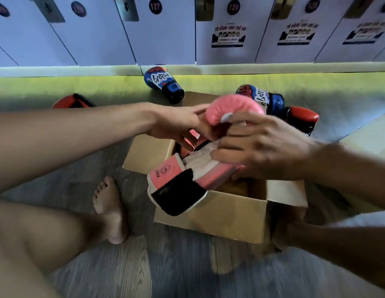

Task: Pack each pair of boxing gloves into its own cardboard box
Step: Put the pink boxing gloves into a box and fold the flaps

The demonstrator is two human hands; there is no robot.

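Note:
An open cardboard box [211, 214] sits on the floor between my feet. My left hand [176, 123] grips a pink boxing glove [232, 109] held above the box's far side. My right hand [264, 149] holds a second pink glove [187, 179] with a black and white cuff; this glove lies over the box's near-left corner, cuff sticking out. Beyond the box lie two blue gloves [160, 81] [259, 96], apart from each other, and a red glove [302, 119] at the right. Another red glove [73, 102] lies at the far left.
A row of white lockers [165, 35] with number tags lines the wall ahead, above a pale ledge [58, 70]. My bare left foot [111, 209] rests left of the box and my right foot [284, 235] at its right. A pale surface [368, 138] shows at the right edge.

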